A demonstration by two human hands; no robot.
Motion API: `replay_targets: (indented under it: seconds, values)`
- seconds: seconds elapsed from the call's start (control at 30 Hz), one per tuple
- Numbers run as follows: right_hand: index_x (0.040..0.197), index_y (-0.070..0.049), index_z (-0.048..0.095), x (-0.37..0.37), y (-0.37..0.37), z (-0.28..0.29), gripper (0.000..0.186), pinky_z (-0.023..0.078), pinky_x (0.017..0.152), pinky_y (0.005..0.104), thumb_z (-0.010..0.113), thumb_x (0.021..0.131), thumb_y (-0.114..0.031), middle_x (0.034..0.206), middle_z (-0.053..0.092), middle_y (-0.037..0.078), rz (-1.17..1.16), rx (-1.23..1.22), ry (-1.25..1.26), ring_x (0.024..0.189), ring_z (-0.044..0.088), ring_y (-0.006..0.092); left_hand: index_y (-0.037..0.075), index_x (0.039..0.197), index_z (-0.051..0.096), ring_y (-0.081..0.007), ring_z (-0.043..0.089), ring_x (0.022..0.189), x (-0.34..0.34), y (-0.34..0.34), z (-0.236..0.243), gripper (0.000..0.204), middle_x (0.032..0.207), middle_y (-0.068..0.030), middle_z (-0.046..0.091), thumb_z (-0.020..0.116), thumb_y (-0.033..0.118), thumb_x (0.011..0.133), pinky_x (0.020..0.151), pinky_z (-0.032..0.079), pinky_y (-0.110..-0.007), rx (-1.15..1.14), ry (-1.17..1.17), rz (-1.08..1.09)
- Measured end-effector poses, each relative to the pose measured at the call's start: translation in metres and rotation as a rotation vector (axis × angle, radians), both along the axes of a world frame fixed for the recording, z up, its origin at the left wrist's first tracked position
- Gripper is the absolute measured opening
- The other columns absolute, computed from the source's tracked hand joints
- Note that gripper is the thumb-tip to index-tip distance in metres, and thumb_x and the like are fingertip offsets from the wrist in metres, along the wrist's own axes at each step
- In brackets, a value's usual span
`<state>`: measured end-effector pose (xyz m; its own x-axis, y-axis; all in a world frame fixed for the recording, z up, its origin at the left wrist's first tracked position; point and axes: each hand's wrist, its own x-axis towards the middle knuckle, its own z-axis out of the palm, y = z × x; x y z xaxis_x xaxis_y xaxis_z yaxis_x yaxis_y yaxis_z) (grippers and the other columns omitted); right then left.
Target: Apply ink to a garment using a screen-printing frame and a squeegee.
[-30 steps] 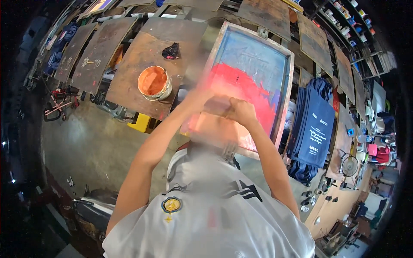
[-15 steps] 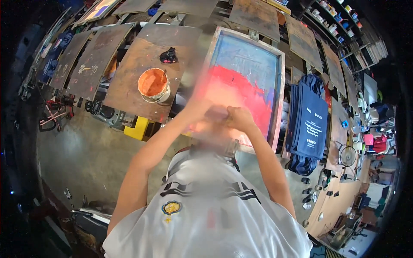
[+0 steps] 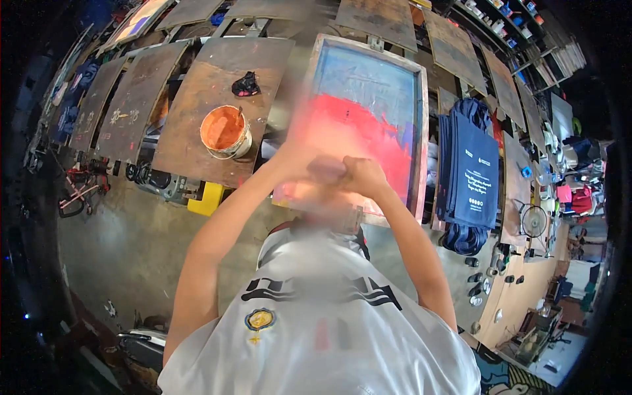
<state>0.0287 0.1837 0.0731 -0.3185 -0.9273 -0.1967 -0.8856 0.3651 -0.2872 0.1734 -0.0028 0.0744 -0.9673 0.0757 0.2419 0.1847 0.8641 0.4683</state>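
Note:
A wooden-framed printing screen (image 3: 417,125) lies ahead of me, a wet pink-red layer over its near part and pale blue at the far end. My right hand (image 3: 361,172) is closed on a blurred brownish squeegee-like bar (image 3: 324,168) low over the screen. My left hand (image 3: 296,161) reaches to the bar's left side, but blur hides its fingers and grip. Left of the screen, a white bucket of orange ink (image 3: 224,130) stands on a stained board (image 3: 191,92), with a stick in it and a crumpled black object (image 3: 245,83) behind.
Stacked navy tote bags (image 3: 467,168) lie right of the screen. A fan (image 3: 532,218) stands farther right. More boards (image 3: 128,102) line the bench. Yellow plastic (image 3: 205,197) sits beneath it. Shelves of containers (image 3: 500,20) are at the back right, footwear (image 3: 477,286) on the floor.
The whole view has shifted, with screen, bucket and bags slightly farther left than a second ago. Both hands still meet at the blurred bar, with little visible movement.

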Motion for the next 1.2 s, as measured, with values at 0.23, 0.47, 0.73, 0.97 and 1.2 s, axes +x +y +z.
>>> replay_targets:
  seconds: [0.23,0.47,0.73,0.97,1.2]
  values:
    - [0.089,-0.007,0.061,0.008,0.008,-0.035,0.028,0.052,0.070,0.0497,0.066,0.077,-0.032,0.082,0.069,0.017,0.015,0.022,-0.059,0.083,0.068,0.0376,0.004,0.102,0.057,-0.0366,0.064,0.087,0.020,-0.006,-0.062,0.056,0.091,-0.0134,0.063,0.083,0.039,0.067,0.072,0.050,-0.047,-0.012,-0.241,0.041]
    - [0.102,-0.012,0.062,-0.018,-0.024,-0.026,0.042,0.056,0.073,0.0459,0.081,0.070,-0.033,0.091,0.071,0.011,-0.074,-0.078,0.059,0.088,0.069,0.0320,0.005,0.104,0.058,-0.0377,0.064,0.087,-0.022,-0.040,-0.072,0.058,0.093,-0.0133,0.064,0.082,0.042,0.067,0.072,0.050,-0.046,0.064,0.010,0.098]
    - [0.101,-0.009,0.062,0.002,-0.004,-0.012,0.043,0.055,0.074,0.0466,0.078,0.071,-0.035,0.094,0.071,0.013,-0.010,0.012,0.003,0.089,0.068,0.0340,0.005,0.106,0.059,-0.0373,0.064,0.091,0.004,-0.015,-0.046,0.058,0.097,-0.0132,0.066,0.082,0.042,0.067,0.076,0.051,-0.046,0.023,-0.135,0.096]
    - [0.085,-0.008,0.059,-0.004,0.022,-0.039,0.026,0.051,0.068,0.0493,0.069,0.071,-0.027,0.079,0.066,0.017,0.075,-0.099,-0.080,0.079,0.066,0.0376,0.005,0.102,0.060,-0.0356,0.064,0.096,0.016,0.016,-0.055,0.032,0.097,-0.0147,0.065,0.067,0.009,0.070,0.079,0.050,-0.049,0.040,-0.360,0.144]
    - [0.086,-0.009,0.060,-0.022,-0.008,-0.033,0.030,0.053,0.067,0.0491,0.072,0.076,-0.034,0.082,0.068,0.012,0.036,-0.206,0.064,0.082,0.067,0.0344,0.010,0.105,0.059,-0.0332,0.066,0.090,0.000,-0.003,-0.058,0.052,0.099,-0.0084,0.066,0.083,0.038,0.068,0.071,0.052,-0.045,-0.022,-0.039,0.280]
